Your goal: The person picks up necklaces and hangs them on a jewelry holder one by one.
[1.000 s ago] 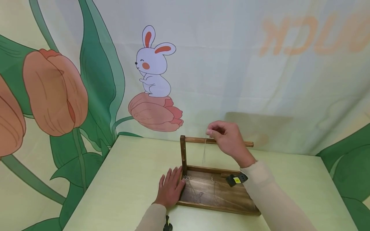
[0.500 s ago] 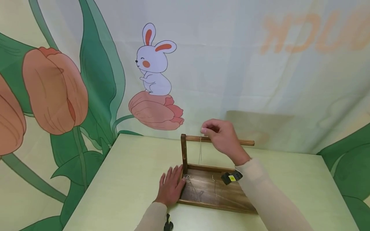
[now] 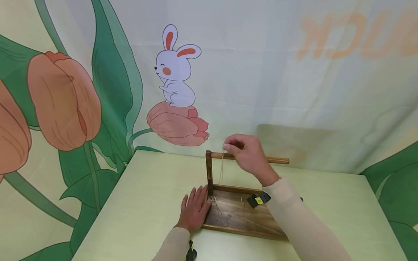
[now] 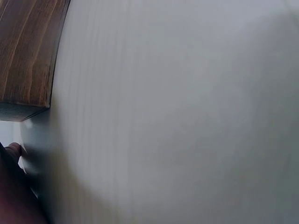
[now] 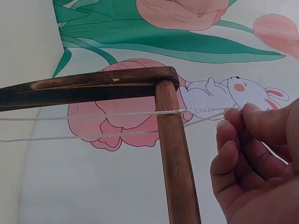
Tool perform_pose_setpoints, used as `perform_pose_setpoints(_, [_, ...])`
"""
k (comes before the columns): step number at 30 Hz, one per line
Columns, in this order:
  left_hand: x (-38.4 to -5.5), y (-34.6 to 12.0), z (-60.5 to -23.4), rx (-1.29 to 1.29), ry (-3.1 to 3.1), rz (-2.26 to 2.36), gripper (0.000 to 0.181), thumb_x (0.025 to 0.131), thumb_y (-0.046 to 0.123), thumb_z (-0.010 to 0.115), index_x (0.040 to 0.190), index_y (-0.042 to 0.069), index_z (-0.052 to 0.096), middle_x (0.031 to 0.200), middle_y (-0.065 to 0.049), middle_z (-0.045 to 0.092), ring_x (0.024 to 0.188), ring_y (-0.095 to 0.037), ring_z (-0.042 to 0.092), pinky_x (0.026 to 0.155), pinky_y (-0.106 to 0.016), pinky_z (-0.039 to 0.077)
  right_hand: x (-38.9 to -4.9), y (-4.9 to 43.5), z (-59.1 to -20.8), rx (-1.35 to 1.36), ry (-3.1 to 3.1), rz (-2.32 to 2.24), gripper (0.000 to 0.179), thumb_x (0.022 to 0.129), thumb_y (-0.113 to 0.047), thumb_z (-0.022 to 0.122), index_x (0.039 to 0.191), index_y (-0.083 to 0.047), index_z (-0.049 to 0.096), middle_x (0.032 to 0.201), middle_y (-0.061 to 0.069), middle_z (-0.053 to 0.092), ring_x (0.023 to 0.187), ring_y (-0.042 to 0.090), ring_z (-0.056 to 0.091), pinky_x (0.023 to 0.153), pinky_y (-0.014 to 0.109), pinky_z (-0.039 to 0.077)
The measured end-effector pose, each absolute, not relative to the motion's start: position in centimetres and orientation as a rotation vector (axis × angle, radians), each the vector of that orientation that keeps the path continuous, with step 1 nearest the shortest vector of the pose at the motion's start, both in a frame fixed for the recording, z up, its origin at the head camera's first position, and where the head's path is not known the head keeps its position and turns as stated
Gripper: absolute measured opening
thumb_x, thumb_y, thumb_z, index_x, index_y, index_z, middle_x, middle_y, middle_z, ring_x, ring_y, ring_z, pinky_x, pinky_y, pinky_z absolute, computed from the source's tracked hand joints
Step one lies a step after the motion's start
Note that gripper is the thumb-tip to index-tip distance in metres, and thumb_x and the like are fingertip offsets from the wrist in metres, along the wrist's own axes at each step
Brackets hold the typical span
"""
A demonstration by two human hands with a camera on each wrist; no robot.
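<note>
My right hand [image 3: 248, 154] pinches the upper end of a thin silver chain necklace [image 3: 222, 170] between thumb and fingertips, just above the bar [image 3: 277, 160] of a brown wooden jewelry stand. The two strands hang down near the stand's upright post [image 3: 209, 168]. In the right wrist view, one strand of the necklace [image 5: 93, 116] crosses in front of the bar [image 5: 175, 154], while the other is hidden behind it. My left hand [image 3: 192, 210] rests against the left side of the stand's tray [image 3: 241, 233], fingers straight. The left wrist view catches only a wooden corner [image 4: 30, 51] and part of that hand.
Inside the tray lie several thin chains, one bunch [image 3: 213, 198] at the left corner and another chain [image 3: 243, 210] nearer the middle. The stand is on a pale table [image 3: 147, 192], with a printed curtain [image 3: 228, 90] right behind it.
My right hand has moved left along the bar with the necklace, bringing it closer to the upright post. The left hand has kept its place against the stand.
</note>
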State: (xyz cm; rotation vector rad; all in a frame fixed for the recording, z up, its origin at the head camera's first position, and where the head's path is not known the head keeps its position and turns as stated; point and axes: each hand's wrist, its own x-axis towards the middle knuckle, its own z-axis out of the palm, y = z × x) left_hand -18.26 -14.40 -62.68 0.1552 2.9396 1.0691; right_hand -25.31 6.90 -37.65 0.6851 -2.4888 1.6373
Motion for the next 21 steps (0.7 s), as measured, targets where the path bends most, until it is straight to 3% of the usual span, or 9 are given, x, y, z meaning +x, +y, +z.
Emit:
perform_pose_setpoints(12, [-18.3,-14.5,-62.7,0.154,2.947,1.048,0.06,0.111,0.046,0.038,0.167,0.024,0.027,0.172,-0.011,0.031,0.163,-0.037,0.018,0.129,-0.063,0.008,-25.5,6.3,-38.3,0.723,-2.509,1.514,0.01,0.101,-0.009,0.068,0.097,-0.007,0.077,0.087,0.014,0.073,0.073,0.022,0.059,0.068,0.033,0.05])
perform_pose_setpoints(21, [-18.2,-14.5,-62.4,0.157,2.94,1.045,0.06,0.111,0.043,0.04,0.166,0.023,0.028,0.172,-0.012,0.032,0.163,-0.038,0.019,0.128,-0.065,0.009,-25.4,5.9,-38.8,0.715,-2.518,1.392,0.007,0.098,-0.008,0.071,0.096,-0.006,0.078,0.088,0.009,0.075,0.076,0.02,0.056,0.07,0.032,0.048])
